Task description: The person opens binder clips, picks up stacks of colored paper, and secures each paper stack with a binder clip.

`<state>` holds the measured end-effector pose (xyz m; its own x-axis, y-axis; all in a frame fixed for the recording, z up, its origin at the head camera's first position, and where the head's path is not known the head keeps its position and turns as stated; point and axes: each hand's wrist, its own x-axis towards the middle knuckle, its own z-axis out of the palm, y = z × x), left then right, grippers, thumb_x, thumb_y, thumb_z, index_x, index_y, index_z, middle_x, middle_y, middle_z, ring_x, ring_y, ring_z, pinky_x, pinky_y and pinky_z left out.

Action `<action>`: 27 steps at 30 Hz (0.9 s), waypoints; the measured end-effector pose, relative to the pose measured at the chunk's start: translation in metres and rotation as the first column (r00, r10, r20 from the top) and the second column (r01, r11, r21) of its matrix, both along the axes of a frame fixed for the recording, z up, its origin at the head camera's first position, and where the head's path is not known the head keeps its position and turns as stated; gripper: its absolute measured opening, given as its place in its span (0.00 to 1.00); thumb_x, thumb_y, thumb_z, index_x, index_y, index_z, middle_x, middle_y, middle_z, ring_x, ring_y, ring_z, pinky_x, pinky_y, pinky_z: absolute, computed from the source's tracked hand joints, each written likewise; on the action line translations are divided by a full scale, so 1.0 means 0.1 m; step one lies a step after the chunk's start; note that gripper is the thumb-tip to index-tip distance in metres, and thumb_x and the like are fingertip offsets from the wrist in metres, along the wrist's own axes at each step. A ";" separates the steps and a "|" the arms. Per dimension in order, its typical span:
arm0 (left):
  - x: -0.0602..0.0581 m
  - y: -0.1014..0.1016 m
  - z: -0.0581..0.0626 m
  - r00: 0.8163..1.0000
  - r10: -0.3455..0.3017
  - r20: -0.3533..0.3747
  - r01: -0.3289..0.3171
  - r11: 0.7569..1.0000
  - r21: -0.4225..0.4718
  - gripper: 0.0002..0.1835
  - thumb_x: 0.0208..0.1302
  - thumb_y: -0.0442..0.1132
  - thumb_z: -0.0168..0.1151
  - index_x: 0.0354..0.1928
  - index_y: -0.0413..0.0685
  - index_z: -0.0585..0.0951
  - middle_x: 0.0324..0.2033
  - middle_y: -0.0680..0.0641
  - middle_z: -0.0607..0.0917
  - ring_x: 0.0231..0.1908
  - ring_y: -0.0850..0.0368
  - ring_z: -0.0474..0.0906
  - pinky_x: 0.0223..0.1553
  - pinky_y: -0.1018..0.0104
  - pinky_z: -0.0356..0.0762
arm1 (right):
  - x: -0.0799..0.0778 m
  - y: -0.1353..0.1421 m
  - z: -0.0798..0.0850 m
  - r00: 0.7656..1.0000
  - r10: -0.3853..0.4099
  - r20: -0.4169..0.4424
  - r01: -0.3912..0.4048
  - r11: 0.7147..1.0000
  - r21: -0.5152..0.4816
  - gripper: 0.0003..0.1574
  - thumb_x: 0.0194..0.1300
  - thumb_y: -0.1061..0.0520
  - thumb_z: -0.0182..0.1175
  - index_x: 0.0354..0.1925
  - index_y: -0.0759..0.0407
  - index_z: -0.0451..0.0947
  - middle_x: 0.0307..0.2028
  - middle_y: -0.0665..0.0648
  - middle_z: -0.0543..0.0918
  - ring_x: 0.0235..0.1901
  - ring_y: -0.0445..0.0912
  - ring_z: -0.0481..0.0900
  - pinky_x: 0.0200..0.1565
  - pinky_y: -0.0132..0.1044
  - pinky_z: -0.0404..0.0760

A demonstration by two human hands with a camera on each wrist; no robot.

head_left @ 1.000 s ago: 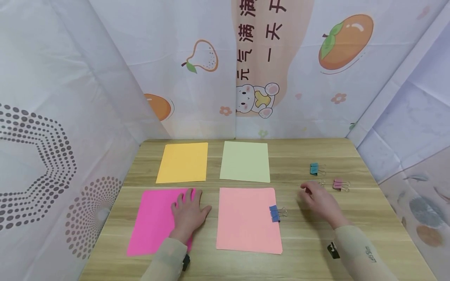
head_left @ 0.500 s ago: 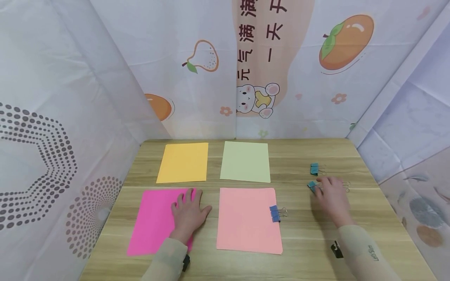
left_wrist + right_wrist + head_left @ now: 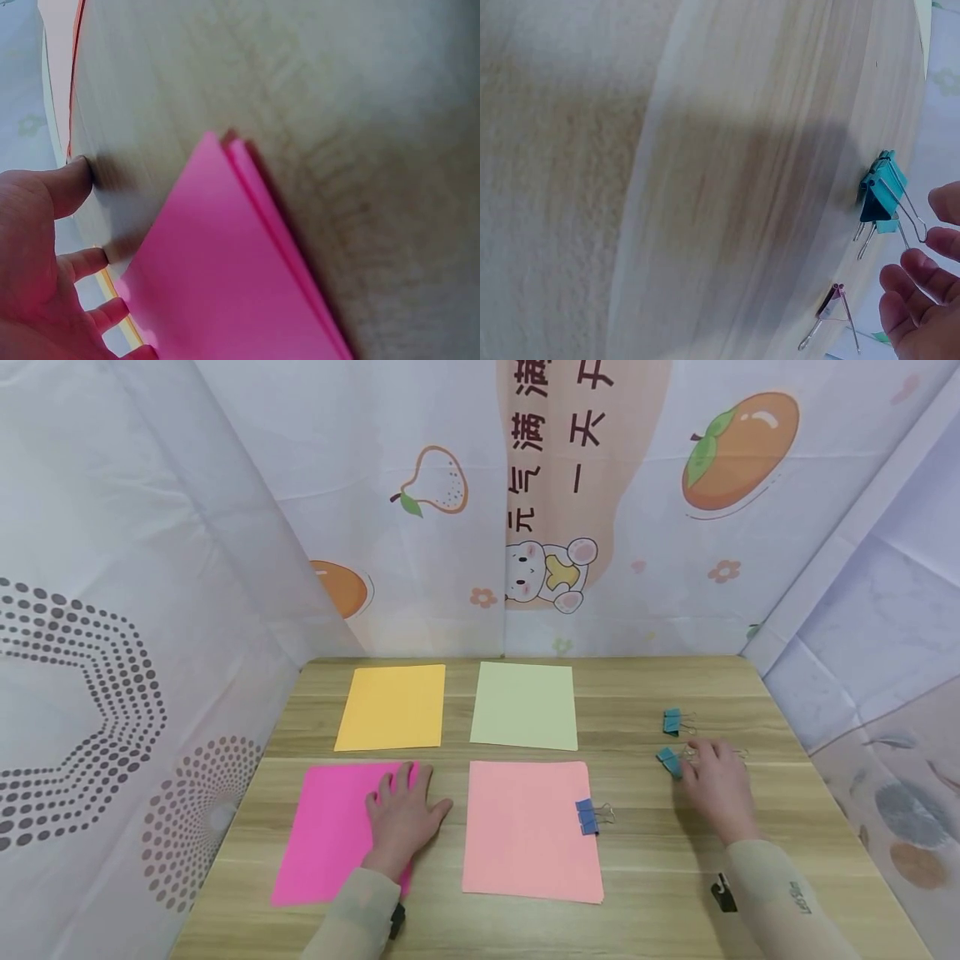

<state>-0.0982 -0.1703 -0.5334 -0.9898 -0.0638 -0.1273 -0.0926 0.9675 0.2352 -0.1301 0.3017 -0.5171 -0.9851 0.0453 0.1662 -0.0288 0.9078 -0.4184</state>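
In the head view my left hand (image 3: 403, 818) rests with spread fingers on the right part of a magenta square sheet (image 3: 333, 839). The left wrist view shows that the magenta paper (image 3: 217, 262) has more than one layer at its corner. My right hand (image 3: 718, 789) is at the wire handles of a teal binder clip (image 3: 669, 762). In the right wrist view, the thumb and forefinger of my right hand (image 3: 926, 292) stand slightly apart at a handle of the near teal binder clip (image 3: 881, 191). A pink binder clip (image 3: 831, 307) lies close by, mostly hidden in the head view.
A blue binder clip (image 3: 587, 817) sits at the right edge of the light pink paper (image 3: 528, 852). Behind lie yellow paper (image 3: 392, 706) and pale green paper (image 3: 523, 706). Another teal binder clip (image 3: 672, 721) lies at the back right. Printed curtains (image 3: 435, 568) border the wooden table.
My right hand has moved right, from the left side of the teal binder clips to the handles of the nearer one, now covering the pink clip's body. My left hand stays put.
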 end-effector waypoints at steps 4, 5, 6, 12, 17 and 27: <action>0.00 0.00 0.00 1.000 0.003 0.000 -0.003 1.000 0.007 0.41 0.66 0.65 0.62 0.76 0.57 0.67 0.75 0.39 0.62 0.72 0.29 0.56 0.63 0.25 0.55 | -0.01 0.00 0.00 0.999 0.000 0.040 0.000 1.000 -0.015 0.27 0.74 0.60 0.57 0.63 0.77 0.68 0.55 0.80 0.70 0.54 0.73 0.68 0.56 0.69 0.65; 0.00 0.00 0.00 1.000 0.003 -0.001 -0.003 1.000 0.009 0.40 0.66 0.65 0.62 0.75 0.57 0.68 0.75 0.39 0.62 0.72 0.29 0.55 0.64 0.24 0.55 | -0.02 0.01 -0.01 0.999 -0.001 0.048 0.002 1.000 -0.022 0.27 0.74 0.60 0.56 0.63 0.78 0.68 0.54 0.80 0.70 0.53 0.72 0.68 0.55 0.69 0.65; 0.00 0.00 0.00 1.000 0.003 -0.003 -0.003 1.000 0.011 0.40 0.66 0.65 0.62 0.75 0.57 0.68 0.75 0.39 0.62 0.72 0.29 0.55 0.64 0.24 0.55 | -0.02 0.01 -0.01 0.998 -0.002 0.055 0.003 1.000 -0.027 0.27 0.75 0.59 0.56 0.63 0.78 0.68 0.54 0.79 0.71 0.52 0.72 0.69 0.55 0.69 0.65; 0.00 -0.01 -0.03 1.000 -0.006 -0.019 0.006 1.000 0.010 0.40 0.66 0.65 0.62 0.75 0.57 0.68 0.75 0.39 0.63 0.72 0.30 0.56 0.63 0.25 0.55 | -0.07 0.02 -0.01 0.997 -0.004 0.075 0.010 0.997 -0.080 0.25 0.76 0.60 0.54 0.61 0.79 0.68 0.46 0.77 0.77 0.44 0.68 0.75 0.45 0.63 0.73; 0.00 -0.01 -0.05 1.000 -0.005 -0.023 0.006 1.000 0.010 0.40 0.66 0.66 0.62 0.75 0.58 0.68 0.75 0.39 0.62 0.72 0.30 0.55 0.63 0.25 0.55 | -0.08 0.03 -0.01 0.993 -0.014 0.119 0.029 0.991 -0.129 0.24 0.77 0.59 0.51 0.62 0.78 0.67 0.41 0.73 0.80 0.36 0.60 0.78 0.35 0.53 0.78; 0.00 -0.01 -0.03 1.000 -0.014 -0.025 0.014 1.000 0.002 0.39 0.66 0.65 0.62 0.75 0.57 0.68 0.75 0.39 0.63 0.71 0.30 0.56 0.62 0.25 0.56 | -0.08 0.02 -0.05 0.988 -0.038 0.152 0.065 0.983 -0.174 0.20 0.78 0.58 0.50 0.58 0.73 0.68 0.39 0.71 0.80 0.34 0.58 0.79 0.34 0.48 0.76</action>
<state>-0.0978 -0.1708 -0.5364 -0.9934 -0.0502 -0.1027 -0.0736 0.9682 0.2389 -0.1385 0.3035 -0.5220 -0.9937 0.1123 0.0039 0.0901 0.8168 -0.5698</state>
